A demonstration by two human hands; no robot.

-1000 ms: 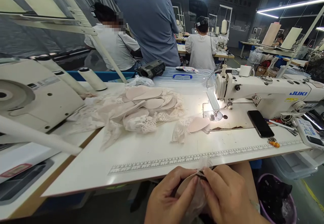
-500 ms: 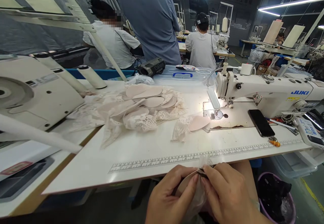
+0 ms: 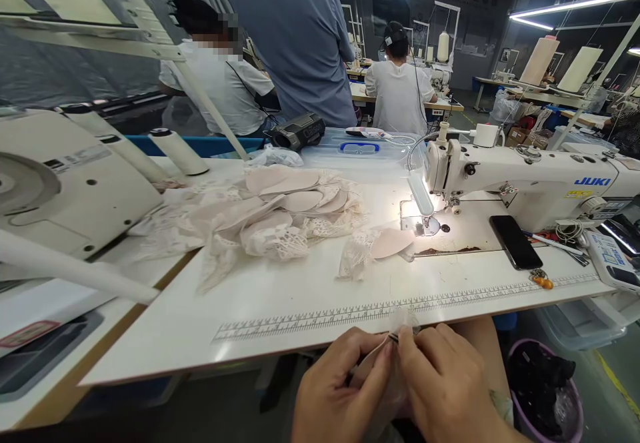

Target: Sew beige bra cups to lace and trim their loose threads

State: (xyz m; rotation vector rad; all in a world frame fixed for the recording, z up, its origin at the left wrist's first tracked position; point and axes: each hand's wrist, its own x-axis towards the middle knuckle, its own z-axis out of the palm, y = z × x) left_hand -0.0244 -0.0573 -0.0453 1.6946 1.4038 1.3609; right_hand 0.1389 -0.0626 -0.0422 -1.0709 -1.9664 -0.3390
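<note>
My left hand (image 3: pixel 343 386) is closed on a pale pink fabric pad (image 3: pixel 369 361), pinching its edge between thumb and fingers. My right hand (image 3: pixel 445 379) presses against it from the other side, its fingers closed on the sheer fabric (image 3: pixel 400 318) joined to the pad. A small dark, thin thing (image 3: pixel 394 338) shows between the fingertips; its kind is too hidden to tell. Both hands are just in front of the table edge. Beyond them, a lace piece with a pink pad (image 3: pixel 393 243) lies beside the sewing machine's needle area.
A heap of lace and pads (image 3: pixel 280 209) covers the table's middle left. The sewing machine (image 3: pixel 540 176) stands right, a phone (image 3: pixel 515 241) before it. A printed ruler (image 3: pixel 320 319) runs along the front edge. A purple bin (image 3: pixel 575 409) is at lower right. People work beyond the table.
My right hand's fingers have shifted slightly at the fabric's edge, and less of the dark thin thing shows. Both hands still hold the piece in nearly the same place.
</note>
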